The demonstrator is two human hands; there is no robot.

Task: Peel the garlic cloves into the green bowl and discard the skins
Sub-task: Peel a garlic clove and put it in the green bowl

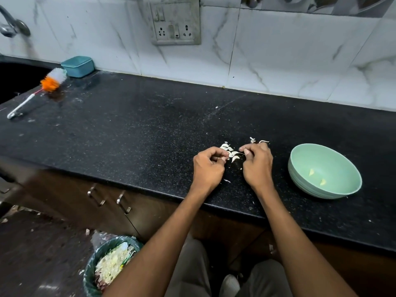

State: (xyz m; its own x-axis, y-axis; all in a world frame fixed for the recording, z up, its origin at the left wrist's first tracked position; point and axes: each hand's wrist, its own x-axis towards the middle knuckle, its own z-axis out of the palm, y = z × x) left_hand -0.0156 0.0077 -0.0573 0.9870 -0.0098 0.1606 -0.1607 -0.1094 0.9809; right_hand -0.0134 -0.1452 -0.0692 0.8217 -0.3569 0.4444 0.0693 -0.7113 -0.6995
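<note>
Pale garlic cloves [232, 154] lie curved between hands.

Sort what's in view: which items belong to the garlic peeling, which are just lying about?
In use: green bowl, garlic cloves on the counter, loose skins, waste bin, left hand, right hand.
Lying about: dish brush, teal container, tap.

We see a black speckled countertop [132, 129] running along the tiled wall. On it, at the right, stands a green bowl [324, 170]. Left of the bowl lies a small heap of garlic cloves and skins [230, 152]. At the far left lie a bottle brush [40, 88] and a teal container [78, 66].
</note>
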